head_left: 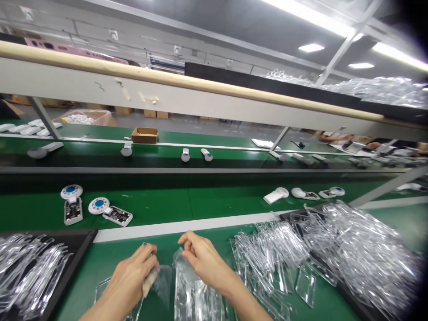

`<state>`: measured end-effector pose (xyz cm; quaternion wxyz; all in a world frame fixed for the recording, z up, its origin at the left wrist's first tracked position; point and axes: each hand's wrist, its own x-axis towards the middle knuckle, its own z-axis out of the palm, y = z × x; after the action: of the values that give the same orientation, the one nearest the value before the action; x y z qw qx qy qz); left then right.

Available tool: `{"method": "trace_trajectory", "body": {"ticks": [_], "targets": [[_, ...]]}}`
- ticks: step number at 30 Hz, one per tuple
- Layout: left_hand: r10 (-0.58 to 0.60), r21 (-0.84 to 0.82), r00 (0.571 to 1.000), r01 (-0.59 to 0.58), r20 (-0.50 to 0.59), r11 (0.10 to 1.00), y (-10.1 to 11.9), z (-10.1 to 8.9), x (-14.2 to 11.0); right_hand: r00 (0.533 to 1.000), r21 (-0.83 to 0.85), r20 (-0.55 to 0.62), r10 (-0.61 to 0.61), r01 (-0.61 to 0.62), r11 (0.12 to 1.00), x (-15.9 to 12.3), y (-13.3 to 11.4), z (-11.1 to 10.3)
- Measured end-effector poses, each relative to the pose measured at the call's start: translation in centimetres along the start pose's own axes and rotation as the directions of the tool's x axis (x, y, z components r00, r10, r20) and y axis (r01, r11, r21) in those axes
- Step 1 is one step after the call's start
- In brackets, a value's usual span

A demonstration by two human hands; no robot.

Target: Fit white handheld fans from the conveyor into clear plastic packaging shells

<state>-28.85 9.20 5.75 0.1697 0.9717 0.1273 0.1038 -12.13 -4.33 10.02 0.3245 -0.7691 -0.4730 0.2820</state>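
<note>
My left hand is closed, with its fingers curled round a thin clear plastic film that hangs at its right side. Beneath that hand lies part of a clear rigid plastic piece. Something beige shows by its fingertips, too blurred to name. My right hand has its thumb and index finger bent together at the top end of a stack of clear plastic pieces. Whether those fingers grip a film there is hidden. A loose pile of clear plastic pieces lies to the right of this hand.
Black trays of clear plastic parts stand at left and right. Beyond the white edge strip, white round-headed devices lie on the green belt. A shelf crosses overhead; another person's hands show far right.
</note>
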Motion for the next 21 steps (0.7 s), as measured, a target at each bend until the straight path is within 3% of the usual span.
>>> {"method": "trace_trajectory", "body": {"ticks": [4, 6, 9, 12, 15, 16, 18, 21], "targets": [[0.175, 0.073, 0.977, -0.167, -0.125, 0.983, 1.2, -2.8, -0.8, 0.999, 0.110, 0.006, -0.041, 0.040, 0.993, 0.4, -2.2, -0.5], [0.188, 0.027, 0.968, -0.186, -0.169, 0.982, 2.1, -3.6, -0.7, 0.995, 0.197, 0.049, -0.088, 0.076, 0.977, 0.4, -3.4, -0.3], [-0.008, -0.185, 0.973, -0.036, -0.231, 0.982, 2.8, -3.5, -0.5, 0.992, 0.329, 0.069, -0.109, 0.080, 0.941, 0.3, -4.7, 0.6], [-0.231, -0.354, 0.958, 0.158, -0.173, 0.922, 2.6, -2.8, -0.5, 0.994, 0.404, 0.061, -0.087, 0.055, 0.913, 0.3, -5.1, 1.9], [-0.214, -0.377, 0.972, 0.162, -0.100, 0.912, 2.0, -2.2, -0.7, 0.998, 0.473, 0.057, -0.036, 0.004, 0.881, 0.5, -4.2, 2.8], [-0.182, -0.367, 0.979, 0.137, -0.090, 0.920, 1.7, -2.0, -0.9, 0.998, 0.416, 0.063, -0.003, -0.024, 0.909, 0.6, -3.5, 2.8], [-0.153, -0.309, 0.984, 0.117, -0.096, 0.944, 0.9, -1.6, -1.5, 0.994, 0.138, 0.080, 0.081, -0.091, 0.986, 0.4, -1.5, 2.5], [-0.171, -0.172, 0.972, 0.143, -0.160, 0.975, -0.2, -0.9, -2.5, 0.975, -0.302, 0.100, 0.198, -0.160, 0.940, -0.5, 2.4, 2.3]]}}
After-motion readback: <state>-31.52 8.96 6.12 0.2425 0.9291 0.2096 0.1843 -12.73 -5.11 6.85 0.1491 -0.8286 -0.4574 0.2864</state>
